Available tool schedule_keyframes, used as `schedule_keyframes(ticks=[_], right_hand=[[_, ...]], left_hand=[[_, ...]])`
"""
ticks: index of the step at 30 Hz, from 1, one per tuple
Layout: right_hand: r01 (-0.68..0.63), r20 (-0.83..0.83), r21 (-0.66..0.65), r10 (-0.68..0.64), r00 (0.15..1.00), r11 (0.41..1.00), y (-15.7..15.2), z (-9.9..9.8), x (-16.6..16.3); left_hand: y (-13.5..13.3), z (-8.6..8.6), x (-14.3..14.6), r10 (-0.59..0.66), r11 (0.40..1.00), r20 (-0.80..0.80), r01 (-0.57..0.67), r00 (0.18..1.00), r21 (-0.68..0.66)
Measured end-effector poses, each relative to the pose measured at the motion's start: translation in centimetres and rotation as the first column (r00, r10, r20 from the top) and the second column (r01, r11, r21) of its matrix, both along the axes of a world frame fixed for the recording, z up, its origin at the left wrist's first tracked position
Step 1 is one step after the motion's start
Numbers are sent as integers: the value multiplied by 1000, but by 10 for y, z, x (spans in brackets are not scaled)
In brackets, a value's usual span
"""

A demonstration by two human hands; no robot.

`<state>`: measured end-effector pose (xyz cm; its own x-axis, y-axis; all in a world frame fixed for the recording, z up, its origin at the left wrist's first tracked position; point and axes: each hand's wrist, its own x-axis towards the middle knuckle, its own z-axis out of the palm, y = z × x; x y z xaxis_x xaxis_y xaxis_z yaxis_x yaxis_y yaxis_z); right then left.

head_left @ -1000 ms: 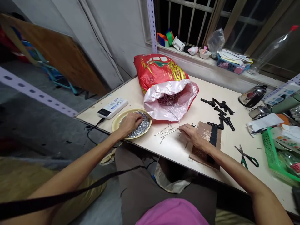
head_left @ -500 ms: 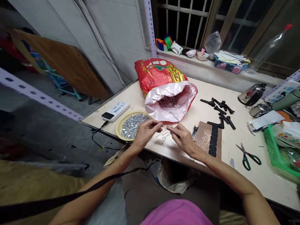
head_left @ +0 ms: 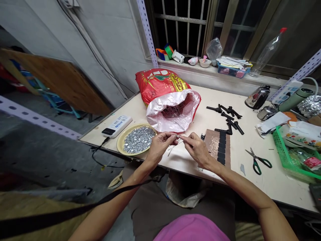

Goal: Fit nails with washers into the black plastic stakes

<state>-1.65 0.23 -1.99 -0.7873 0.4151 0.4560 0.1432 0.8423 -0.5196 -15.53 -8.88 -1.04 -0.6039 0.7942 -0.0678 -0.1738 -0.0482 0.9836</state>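
Observation:
Over the table's front edge, the fingertips of both my hands nearly meet. My left hand (head_left: 160, 147) is closed in a pinch on something too small to make out. Thumb and forefinger of my right hand (head_left: 198, 150) are pinched on a thin, nail-like metal piece (head_left: 178, 136), its light shank showing between the hands. Several long thin nail-like pieces (head_left: 171, 150) lie on the table below. To the left is a yellow dish (head_left: 119, 142) of small silvery washers (head_left: 139, 139). Behind the hands, a red bag (head_left: 160, 83) lies open towards me, holding many dark reddish nail-like pieces (head_left: 173, 111).
Right of my hands lies a brown board (head_left: 212, 144) with black pads (head_left: 221, 147). Beyond are black plastic parts (head_left: 229, 115), scissors (head_left: 257, 160), a green basket (head_left: 281, 150) and a kettle (head_left: 258, 97). A white power bank (head_left: 117, 126) with a cable sits left.
My fingertips have come closer together, nearly touching around the thin piece. The whole scene has shifted left in view as my head turned slightly right.

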Motion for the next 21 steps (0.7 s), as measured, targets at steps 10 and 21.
schedule_keyframes(ticks=[10,21], right_hand=[[109,129,145,-128,983,983,-4,3,12],[222,148,399,-301,942,890,-4,-3,19]], left_hand=[[6,-2,3,-102,995,89,103,991,0],[10,-12,6,-160,983,147,171,976,-64]])
